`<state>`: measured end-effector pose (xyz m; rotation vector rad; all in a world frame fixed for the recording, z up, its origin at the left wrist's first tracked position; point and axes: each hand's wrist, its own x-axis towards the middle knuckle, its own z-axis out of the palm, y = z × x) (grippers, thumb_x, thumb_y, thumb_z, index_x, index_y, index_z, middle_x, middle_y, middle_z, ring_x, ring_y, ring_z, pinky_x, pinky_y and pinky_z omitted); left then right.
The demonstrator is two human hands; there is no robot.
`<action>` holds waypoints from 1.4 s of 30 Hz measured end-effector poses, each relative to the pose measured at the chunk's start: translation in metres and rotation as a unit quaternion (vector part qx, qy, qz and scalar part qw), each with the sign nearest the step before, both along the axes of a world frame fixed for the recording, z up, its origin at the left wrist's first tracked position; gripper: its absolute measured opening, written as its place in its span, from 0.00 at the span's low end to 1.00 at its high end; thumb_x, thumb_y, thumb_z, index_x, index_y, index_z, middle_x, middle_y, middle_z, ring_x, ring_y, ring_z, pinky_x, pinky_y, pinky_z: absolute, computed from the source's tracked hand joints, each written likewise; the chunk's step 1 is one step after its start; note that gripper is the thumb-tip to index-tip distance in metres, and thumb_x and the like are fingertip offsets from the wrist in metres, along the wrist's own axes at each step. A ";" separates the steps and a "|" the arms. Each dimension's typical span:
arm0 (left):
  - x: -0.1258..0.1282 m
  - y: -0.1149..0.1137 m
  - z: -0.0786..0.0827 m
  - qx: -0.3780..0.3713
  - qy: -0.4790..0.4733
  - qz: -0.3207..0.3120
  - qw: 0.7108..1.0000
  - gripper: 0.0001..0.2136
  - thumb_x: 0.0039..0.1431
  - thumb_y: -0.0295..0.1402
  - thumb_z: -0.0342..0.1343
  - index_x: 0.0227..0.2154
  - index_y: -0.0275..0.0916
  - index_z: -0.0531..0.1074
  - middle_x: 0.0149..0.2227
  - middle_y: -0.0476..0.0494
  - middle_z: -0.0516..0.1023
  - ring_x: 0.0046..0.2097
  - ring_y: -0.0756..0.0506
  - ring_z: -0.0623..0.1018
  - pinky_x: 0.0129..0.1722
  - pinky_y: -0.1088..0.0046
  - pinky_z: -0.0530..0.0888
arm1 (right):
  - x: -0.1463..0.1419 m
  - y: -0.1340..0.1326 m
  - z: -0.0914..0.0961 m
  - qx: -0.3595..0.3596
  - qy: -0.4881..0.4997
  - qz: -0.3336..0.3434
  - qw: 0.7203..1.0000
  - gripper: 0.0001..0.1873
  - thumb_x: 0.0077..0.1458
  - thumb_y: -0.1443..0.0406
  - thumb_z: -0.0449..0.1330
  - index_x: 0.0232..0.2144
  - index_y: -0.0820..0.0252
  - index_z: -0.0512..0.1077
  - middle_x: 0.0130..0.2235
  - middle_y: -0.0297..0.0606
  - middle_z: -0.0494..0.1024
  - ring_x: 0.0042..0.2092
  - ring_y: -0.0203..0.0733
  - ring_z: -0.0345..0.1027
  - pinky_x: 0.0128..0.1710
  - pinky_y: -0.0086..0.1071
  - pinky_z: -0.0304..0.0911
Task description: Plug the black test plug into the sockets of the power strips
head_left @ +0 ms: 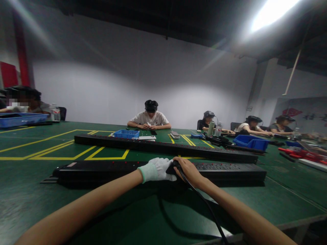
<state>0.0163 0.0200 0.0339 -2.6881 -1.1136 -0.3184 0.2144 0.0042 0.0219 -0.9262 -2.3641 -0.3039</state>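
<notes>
My left hand [158, 169], in a white glove with a mint cuff, is closed around a black plug [171, 168] over the middle of a long black power strip [97, 170]. From the other side my bare right hand [188, 171] grips the same plug, its fingers bent over the cord end. A black cord [204, 200] runs from there down toward the table's near edge. The strip lies crosswise in front of me, with small red dots and rows of sockets on top. My hands hide its middle part and the plug's front.
Behind it lies a second long black power strip [163, 147]. Farther back are a blue tray [127, 133], a blue bin [250, 142] and a green bottle [211, 128]. A person [149, 119] sits opposite; other people sit left and right. Yellow lines mark the green table [30, 190].
</notes>
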 end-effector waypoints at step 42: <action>-0.002 -0.004 0.005 -0.002 0.007 -0.024 1.000 0.34 0.56 0.60 0.30 0.46 0.36 0.65 0.40 0.37 0.74 0.40 0.39 0.75 0.38 0.64 0.68 | 0.000 0.002 -0.004 0.022 0.041 0.009 0.999 0.18 0.57 0.67 0.53 0.51 0.56 0.62 0.45 0.42 0.72 0.46 0.45 0.67 0.47 0.40 0.63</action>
